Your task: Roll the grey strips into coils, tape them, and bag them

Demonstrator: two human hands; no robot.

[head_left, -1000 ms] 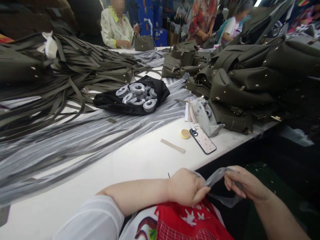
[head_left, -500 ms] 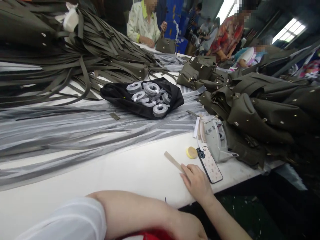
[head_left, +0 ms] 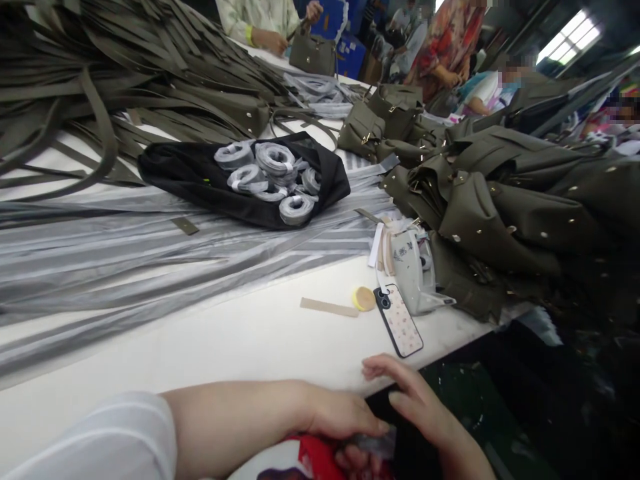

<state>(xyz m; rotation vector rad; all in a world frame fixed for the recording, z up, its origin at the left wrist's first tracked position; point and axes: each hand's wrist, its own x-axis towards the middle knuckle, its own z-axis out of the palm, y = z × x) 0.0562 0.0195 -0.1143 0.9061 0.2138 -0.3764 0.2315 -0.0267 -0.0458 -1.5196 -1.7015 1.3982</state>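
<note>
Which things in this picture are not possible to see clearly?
- Head view: the grey piece in the left hand is mostly covered by its fingers.
- The left fingertips are cut off by the bottom edge.
- The phone lies face down, so its screen is hidden.
- The right hand is blurred; any contact with the table is unclear.

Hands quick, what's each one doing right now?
Left hand: closed, pinching a grey strip at the table edge.
Right hand: open, fingers spread, holding nothing, just beside the strip.

A bag-making workshop: olive-green leather handbags (head_left: 500,200) piled beside heaped olive straps (head_left: 125,60) on a long white worktable (head_left: 240,340), other workers behind.
</note>
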